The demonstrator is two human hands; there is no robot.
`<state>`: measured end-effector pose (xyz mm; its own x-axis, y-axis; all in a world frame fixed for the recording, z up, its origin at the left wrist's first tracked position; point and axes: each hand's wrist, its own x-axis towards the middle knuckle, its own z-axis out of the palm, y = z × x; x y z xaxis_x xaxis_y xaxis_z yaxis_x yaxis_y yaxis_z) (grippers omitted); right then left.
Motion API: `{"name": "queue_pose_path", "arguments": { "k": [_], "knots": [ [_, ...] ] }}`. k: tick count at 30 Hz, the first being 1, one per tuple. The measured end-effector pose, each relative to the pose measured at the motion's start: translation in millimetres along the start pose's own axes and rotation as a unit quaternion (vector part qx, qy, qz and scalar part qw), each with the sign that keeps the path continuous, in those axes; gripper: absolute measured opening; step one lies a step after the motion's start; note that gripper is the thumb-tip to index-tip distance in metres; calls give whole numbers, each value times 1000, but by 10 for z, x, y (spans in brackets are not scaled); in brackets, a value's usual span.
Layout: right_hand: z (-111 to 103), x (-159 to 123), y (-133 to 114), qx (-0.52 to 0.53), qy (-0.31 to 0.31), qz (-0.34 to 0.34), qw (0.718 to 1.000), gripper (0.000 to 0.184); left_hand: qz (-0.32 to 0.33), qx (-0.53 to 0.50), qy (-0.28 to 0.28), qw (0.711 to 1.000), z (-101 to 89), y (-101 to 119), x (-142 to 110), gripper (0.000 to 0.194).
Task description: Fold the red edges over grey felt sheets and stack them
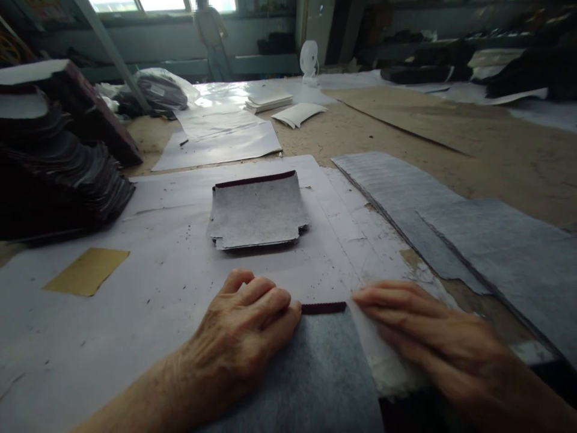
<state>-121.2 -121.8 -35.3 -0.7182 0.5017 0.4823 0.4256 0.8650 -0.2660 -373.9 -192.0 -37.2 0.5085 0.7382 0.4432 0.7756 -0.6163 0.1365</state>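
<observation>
A grey, felt-like sheet (pixel 315 367) lies at the table's front edge, with a narrow dark maroon strip (pixel 323 308) folded along its far side. My left hand (pixel 247 325) is closed, its curled fingers pressing on the strip's left part, which they hide. Just off the strip's right end, my right hand (pixel 424 331) has its fingers stretched out side by side over the white paper; it is slightly blurred, and I see nothing held in it. Beyond both hands rests a small stack of similar grey pieces (pixel 259 210) with notched corners and a maroon far edge.
White paper (pixel 171 264) covers the work surface. A tall pile of dark sheets (pixel 58 168) stands at left, near a yellow-brown paper piece (pixel 88 272). Larger grey sheets (pixel 451 228) lie at right. Farther back are a white fan (pixel 309 63) and a standing person (pixel 211 39).
</observation>
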Motion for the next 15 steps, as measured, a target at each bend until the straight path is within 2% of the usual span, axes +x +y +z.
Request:
{"name": "queue_pose_path", "arguments": {
  "k": [2, 5, 8, 10, 15],
  "knots": [
    [-43, 39, 27, -28, 38, 28, 998, 24, -1, 3, -1, 1000, -7, 7, 1, 24],
    [41, 137, -150, -41, 78, 51, 995, 24, 7, 6, 2, 1000, 1, 19, 8, 26],
    [262, 241, -423, 11, 65, -20, 998, 29, 8, 4, 18, 1000, 8, 13, 12, 26],
    [392, 285, -531, 3, 61, -67, 996, 31, 11, 0, 24, 1000, -12, -20, -8, 26],
    [460, 293, -488, -22, 30, -105, 994, 32, 16, -43, 28, 999, -155, -186, -181, 24]
  ]
}}
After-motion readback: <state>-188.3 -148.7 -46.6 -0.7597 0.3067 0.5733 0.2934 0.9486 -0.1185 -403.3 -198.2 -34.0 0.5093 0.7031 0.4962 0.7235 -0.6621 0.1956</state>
